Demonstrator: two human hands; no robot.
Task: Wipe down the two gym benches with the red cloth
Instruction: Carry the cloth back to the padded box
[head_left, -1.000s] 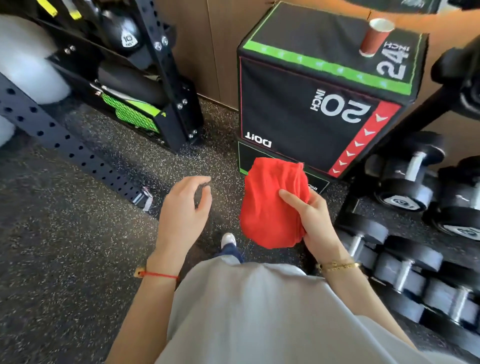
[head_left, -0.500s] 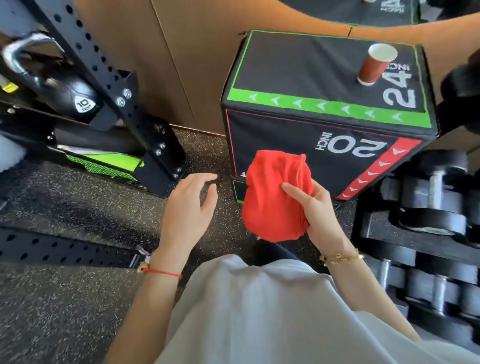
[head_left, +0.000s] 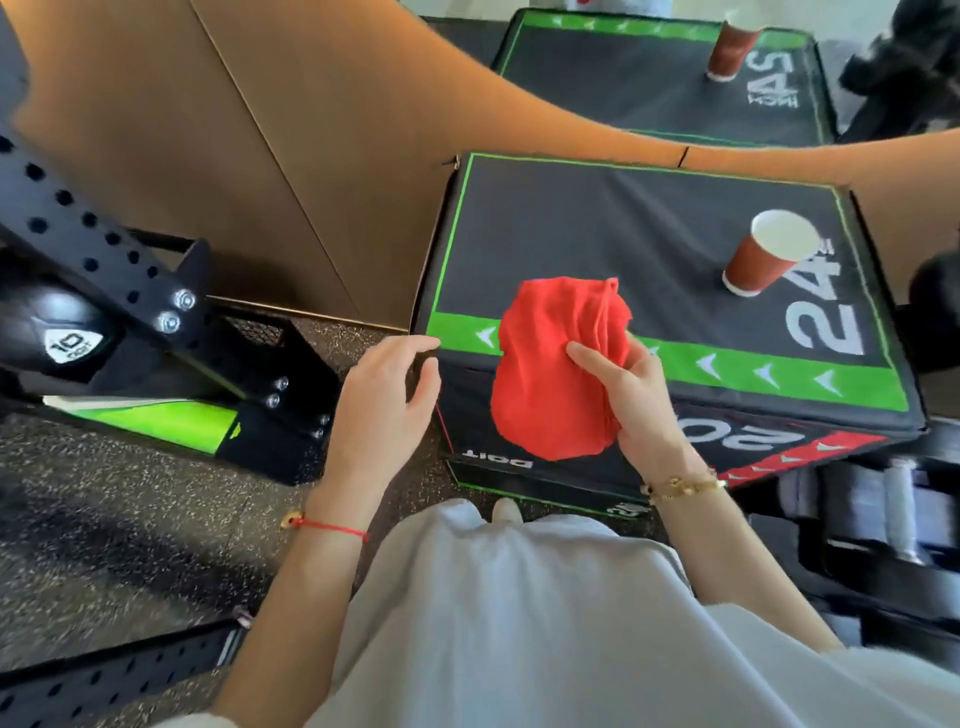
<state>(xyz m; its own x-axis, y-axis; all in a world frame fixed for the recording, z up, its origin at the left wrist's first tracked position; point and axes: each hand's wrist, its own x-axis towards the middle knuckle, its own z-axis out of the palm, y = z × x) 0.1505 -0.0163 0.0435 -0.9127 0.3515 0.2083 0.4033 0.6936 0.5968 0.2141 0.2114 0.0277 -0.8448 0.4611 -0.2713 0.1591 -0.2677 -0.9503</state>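
My right hand (head_left: 631, 402) grips a bunched red cloth (head_left: 550, 374), which hangs in front of the near top edge of a black padded box (head_left: 597, 234) with a green arrow stripe and "24" and "20 INCH" markings. My left hand (head_left: 382, 410) hovers beside the box's left front corner, fingers loosely curved and holding nothing. No gym bench is recognisable in the head view.
A red paper cup (head_left: 763, 257) stands on the box's right side. A black perforated rack (head_left: 104, 260) with a 10 kettlebell (head_left: 57, 332) stands at left. Dumbbells (head_left: 883, 509) lie on a rack at right. A mirror above the wooden wall panel reflects the box.
The view has come closer to the box and higher over it. Both hands and the cloth now sit at the box's top edge instead of in front of its side.
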